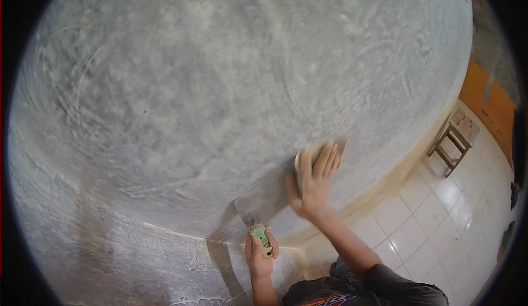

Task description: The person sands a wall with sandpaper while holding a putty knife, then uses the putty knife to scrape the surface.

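The fingers (330, 160) of the right hand (312, 188) lie flat and spread, pressing a small tan sanding pad (308, 156) against the grey plastered wall (220, 86). Only the top and left edge of the pad show past the fingertips; the rest sits under the palm. The thumb points away to the left, resting on the wall. The pad is low on the wall, a little above the pale strip where the wall meets the floor.

The left hand (259, 254) is lower down and nearer the body, its fingers closed around the green handle of a putty knife (252, 218). The metal blade points up and to the left, and its edge lies against the wall or just beside it; which of the two cannot be told. The two hands are near each other but apart.

The wall fills most of the view, rough and streaked with lighter swirls, and a darker, smoother band runs along its bottom left. To the right, white floor tiles (434, 218) spread out, with a small wooden stool (454, 138) standing on them near an orange wall (489, 102). At the bottom edge, a dark shirt sleeve (385, 287) covers the right upper arm.
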Demonstrator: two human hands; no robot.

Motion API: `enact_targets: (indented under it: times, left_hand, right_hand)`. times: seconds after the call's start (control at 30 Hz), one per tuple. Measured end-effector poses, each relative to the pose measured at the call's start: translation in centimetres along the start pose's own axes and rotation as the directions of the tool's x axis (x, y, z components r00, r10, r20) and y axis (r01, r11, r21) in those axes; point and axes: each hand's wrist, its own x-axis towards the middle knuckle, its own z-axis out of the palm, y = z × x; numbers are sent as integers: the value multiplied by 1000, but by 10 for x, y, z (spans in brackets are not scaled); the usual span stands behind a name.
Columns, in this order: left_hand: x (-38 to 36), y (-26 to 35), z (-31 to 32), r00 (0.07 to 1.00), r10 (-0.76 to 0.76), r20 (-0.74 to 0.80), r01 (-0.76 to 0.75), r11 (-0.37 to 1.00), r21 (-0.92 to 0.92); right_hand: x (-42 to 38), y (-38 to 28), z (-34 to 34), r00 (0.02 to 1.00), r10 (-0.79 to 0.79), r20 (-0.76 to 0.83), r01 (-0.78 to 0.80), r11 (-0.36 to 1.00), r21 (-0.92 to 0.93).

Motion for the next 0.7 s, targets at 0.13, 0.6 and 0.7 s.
enact_targets:
  times: [0.13,0.6,0.7]
  left_hand:
    - [11,-3,11,998,-35,57,38,998,-42]
    - [26,-4,23,990,-59,128,65,997,-44]
    - [28,-5,18,989,-54,136,60,997,-41]
  right_hand:
    - [2,1,6,993,-24,-119,22,1000,-20]
    - [-44,2,34,998,-20,-63,25,996,80]
    - [-25,4,24,995,-27,-97,32,999,44]
